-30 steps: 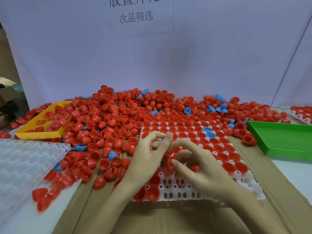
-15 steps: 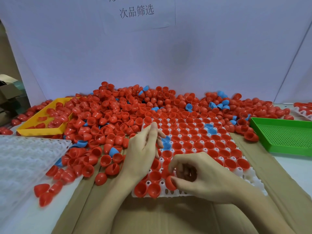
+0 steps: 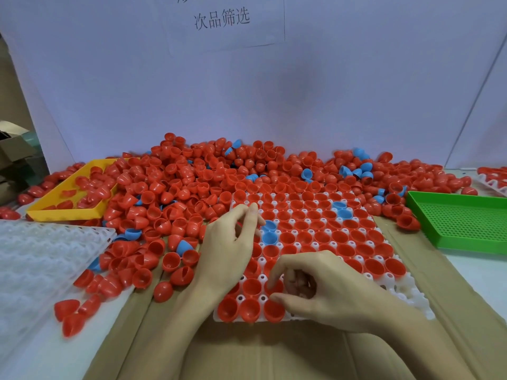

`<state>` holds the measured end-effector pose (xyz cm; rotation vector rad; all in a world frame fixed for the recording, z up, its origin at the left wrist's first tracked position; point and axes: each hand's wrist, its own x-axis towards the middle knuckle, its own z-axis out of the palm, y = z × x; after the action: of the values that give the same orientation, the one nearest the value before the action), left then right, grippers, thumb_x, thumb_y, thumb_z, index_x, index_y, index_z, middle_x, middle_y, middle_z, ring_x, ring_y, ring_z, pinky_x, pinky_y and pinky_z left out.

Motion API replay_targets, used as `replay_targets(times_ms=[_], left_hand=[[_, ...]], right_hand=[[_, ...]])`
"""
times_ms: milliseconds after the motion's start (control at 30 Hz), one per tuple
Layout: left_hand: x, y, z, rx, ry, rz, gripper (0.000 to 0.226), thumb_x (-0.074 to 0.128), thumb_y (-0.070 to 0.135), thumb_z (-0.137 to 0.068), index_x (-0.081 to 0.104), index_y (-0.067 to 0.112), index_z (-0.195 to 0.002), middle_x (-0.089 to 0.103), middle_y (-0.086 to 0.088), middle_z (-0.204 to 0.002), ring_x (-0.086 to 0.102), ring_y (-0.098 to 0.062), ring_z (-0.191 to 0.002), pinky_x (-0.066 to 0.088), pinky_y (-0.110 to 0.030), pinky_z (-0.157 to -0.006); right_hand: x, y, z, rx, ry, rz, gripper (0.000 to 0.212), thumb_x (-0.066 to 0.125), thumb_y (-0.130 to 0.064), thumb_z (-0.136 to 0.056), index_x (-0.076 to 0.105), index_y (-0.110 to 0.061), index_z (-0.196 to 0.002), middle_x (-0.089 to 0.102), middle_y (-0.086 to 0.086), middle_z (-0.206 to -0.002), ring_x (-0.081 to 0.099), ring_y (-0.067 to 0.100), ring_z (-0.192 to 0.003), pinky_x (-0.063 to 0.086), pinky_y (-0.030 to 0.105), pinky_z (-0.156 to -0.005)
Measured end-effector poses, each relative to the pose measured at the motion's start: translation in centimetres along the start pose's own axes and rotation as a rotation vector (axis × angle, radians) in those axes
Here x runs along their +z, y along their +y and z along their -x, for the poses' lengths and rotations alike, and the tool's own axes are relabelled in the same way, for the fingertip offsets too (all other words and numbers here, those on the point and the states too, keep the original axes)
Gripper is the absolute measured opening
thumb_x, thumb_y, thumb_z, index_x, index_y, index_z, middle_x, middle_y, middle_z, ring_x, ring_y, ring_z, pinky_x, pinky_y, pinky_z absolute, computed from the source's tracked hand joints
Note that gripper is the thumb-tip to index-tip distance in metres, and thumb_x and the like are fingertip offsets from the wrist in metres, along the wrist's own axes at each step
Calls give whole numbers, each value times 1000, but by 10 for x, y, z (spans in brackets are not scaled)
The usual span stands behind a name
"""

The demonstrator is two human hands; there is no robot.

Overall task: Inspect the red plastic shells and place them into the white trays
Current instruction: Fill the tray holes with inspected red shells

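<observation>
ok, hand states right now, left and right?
Left hand: fingers loosely curled, contents cannot be told.
Right hand: setting a red shell into the white tray.

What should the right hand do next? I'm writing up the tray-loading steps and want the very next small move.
Probably let go and lift away. The right hand has its fingertips on a red shell that already sits in a cell near the front of the white tray, beside filled cells. The left hand hovers by the loose pile, seemingly ready to fetch another.
</observation>
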<state>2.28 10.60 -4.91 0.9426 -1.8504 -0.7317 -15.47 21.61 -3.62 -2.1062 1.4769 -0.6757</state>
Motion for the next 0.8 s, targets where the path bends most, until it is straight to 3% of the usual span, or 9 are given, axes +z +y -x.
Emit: replay_targets(times_ms=[100, 200, 300, 400, 467, 567, 667, 800], left_hand=[[0, -9, -2, 39, 54, -257, 21, 52, 39, -105, 68, 25, -104, 61, 16, -103, 54, -4, -100, 49, -26, -91], [0, -21, -4, -41, -26, -441, 41, 46, 48, -104, 58, 25, -136, 45, 6, -146, 34, -11, -138, 30, -32, -119], [4, -30, -3, -179, -233, -408, 61, 34, 59, -105, 33, 29, -158, 18, 4, -170, 9, -11, -157, 16, -40, -126], [10, -36, 1, -187, -333, -497, 66, 25, 67, -104, 21, 35, -162, 0, 9, -174, 0, -11, -160, 15, -47, -127], [9, -37, 0, -184, -356, -512, 66, 23, 68, -104, 21, 35, -162, -3, 9, -174, -1, -13, -160, 16, -49, -127], [4, -38, -5, -174, -389, -499, 65, 25, 69, -103, 25, 37, -160, 0, 10, -173, 4, -12, -160, 21, -51, -126], [-1, -39, -16, -148, -410, -507, 62, 30, 69, -102, 37, 34, -153, 20, 8, -166, 18, -12, -153, 29, -44, -123], [-5, -36, -56, -97, -235, -451, 40, 39, 58, -105, 65, 29, -117, 56, 7, -122, 50, -12, -120, 42, -33, -105]], right_hand=[[2, 1, -1, 6, -14, 18, 11, 73, -41, -95, 72, -35, -103, 69, -12, -85, 65, 9, -78, 56, 28, -70], [1, 3, -1, -18, 13, -54, 10, 69, -42, -98, 73, -34, -103, 70, -9, -83, 64, 11, -72, 55, 30, -65], [-3, 6, -2, -30, 126, -210, 14, 64, -42, -103, 74, -32, -100, 68, -2, -76, 57, 12, -60, 44, 24, -54], [-12, 11, -2, -31, 279, -314, 22, 60, -40, -105, 77, -30, -95, 61, -2, -66, 50, 12, -53, 40, 21, -52], [-18, 15, -1, -22, 359, -366, 25, 58, -32, -108, 78, -27, -93, 56, -5, -61, 47, 6, -52, 38, 16, -53], [-23, 18, 0, 2, 445, -453, 28, 56, -30, -106, 78, -23, -90, 52, -5, -59, 43, 8, -53, 37, 19, -54], [-26, 19, 0, 14, 500, -490, 29, 56, -32, -104, 78, -21, -89, 50, -5, -58, 42, 9, -52, 37, 22, -53], [-28, 19, -1, 11, 539, -497, 31, 55, -25, -106, 77, -22, -85, 50, -4, -57, 43, 7, -51, 38, 18, -52]])
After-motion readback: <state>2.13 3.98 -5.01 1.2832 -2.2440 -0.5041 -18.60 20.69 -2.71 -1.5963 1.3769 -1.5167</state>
